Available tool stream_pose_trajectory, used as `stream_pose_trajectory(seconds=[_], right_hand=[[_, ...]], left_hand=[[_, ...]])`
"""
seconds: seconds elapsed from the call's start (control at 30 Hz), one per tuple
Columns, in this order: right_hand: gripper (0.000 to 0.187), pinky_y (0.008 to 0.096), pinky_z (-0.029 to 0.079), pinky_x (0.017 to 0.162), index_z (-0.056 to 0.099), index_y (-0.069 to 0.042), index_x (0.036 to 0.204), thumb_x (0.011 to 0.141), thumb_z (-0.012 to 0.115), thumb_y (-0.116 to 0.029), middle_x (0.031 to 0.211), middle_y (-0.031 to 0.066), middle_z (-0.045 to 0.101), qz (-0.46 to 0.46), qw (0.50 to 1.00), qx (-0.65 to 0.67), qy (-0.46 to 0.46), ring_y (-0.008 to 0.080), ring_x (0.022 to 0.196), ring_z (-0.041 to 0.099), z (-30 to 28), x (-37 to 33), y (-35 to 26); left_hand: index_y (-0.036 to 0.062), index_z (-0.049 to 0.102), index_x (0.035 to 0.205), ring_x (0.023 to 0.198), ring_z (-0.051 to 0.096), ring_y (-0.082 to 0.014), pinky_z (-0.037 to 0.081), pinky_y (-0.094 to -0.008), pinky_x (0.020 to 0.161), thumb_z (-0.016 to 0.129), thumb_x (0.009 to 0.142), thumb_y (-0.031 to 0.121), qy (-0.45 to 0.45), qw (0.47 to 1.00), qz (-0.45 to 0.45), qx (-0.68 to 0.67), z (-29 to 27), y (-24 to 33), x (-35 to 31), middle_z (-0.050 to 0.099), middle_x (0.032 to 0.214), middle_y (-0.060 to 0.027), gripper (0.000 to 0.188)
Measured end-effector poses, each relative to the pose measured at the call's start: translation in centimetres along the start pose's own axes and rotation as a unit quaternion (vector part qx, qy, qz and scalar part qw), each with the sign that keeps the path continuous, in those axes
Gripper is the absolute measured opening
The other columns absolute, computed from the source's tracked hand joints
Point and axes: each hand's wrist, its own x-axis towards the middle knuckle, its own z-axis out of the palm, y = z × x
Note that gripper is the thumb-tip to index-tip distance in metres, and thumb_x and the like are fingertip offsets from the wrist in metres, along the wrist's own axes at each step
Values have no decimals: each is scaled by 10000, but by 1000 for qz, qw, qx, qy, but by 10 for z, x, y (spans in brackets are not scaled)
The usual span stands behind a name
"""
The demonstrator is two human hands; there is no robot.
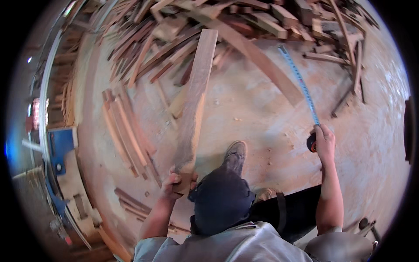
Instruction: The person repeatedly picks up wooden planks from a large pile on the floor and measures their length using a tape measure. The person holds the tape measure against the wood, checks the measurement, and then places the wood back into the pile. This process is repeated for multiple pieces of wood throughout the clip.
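Head view, left hand: curled closed around the near end of 1 long wooden board, digits showing at both of its edges.
Board: slants away from the left hand toward the woodpile; whether its far end touches the pile, I cannot tell.
Right hand: closed on 1 black-and-orange tape measure, well apart from the board.
Tape blade: pale blue, drawn out past the right hand toward the pile.
Wide plank: between board and blade, slanting from the pile.
Wooden strips: bunched on the dusty floor, left of the board.
Shoe: on the floor, just beyond the dark cap.
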Motion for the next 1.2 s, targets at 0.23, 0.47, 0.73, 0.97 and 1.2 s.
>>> stream_pose_trajectory(seconds=[0.23, 0.47, 0.73, 0.97, 1.2], right_hand=[[288, 300, 459, 634, 652, 8, 851, 984, 533, -218, 691, 94, 638, -34, 998, 12, -45, 138, 644, 581, 15, 6, 3], [291, 302, 452, 622, 652, 5, 828, 987, 538, -211, 674, 78, 631, -58, 997, 4, -50, 127, 627, 560, 18, 16, 17], [284, 308, 431, 595, 662, -7, 826, 976, 551, -222, 643, 61, 599, -1, 999, 13, -38, 115, 603, 524, 26, 11, 24], [172, 388, 463, 597, 603, 0, 815, 913, 565, -136, 673, 189, 589, -33, 995, -45, -78, 271, 607, 594, 17, -5, -13], [140, 401, 516, 662, 668, -11, 875, 895, 607, -135, 760, 176, 648, -122, 992, 12, -12, 345, 710, 651, 4, -7, 6]], left_hand=[[-32, 586, 1137, 828, 608, -250, 494, -369, 705, 563, 821, 353, 147, 983, 84, -68, -47, -15, -29, 627, 1014, -132, 498], [23, 563, 1172, 830, 648, -269, 539, -428, 717, 622, 821, 302, 399, 887, 227, 47, -139, 29, -39, 644, 980, -134, 452], [68, 340, 1499, 1269, 453, -413, 389, -493, 1066, 677, 847, 420, 677, 381, -68, 626, -243, 144, -56, 476, 1365, -265, 814], [25, 358, 1479, 1334, 368, -457, 319, -512, 1123, 657, 847, 262, 499, 413, 145, 748, -201, 94, 62, 404, 1426, -296, 738], [-18, 387, 1439, 1332, 387, -433, 318, -500, 1119, 632, 846, 163, 190, 543, 326, 750, 37, 84, 240, 423, 1396, -291, 667]])
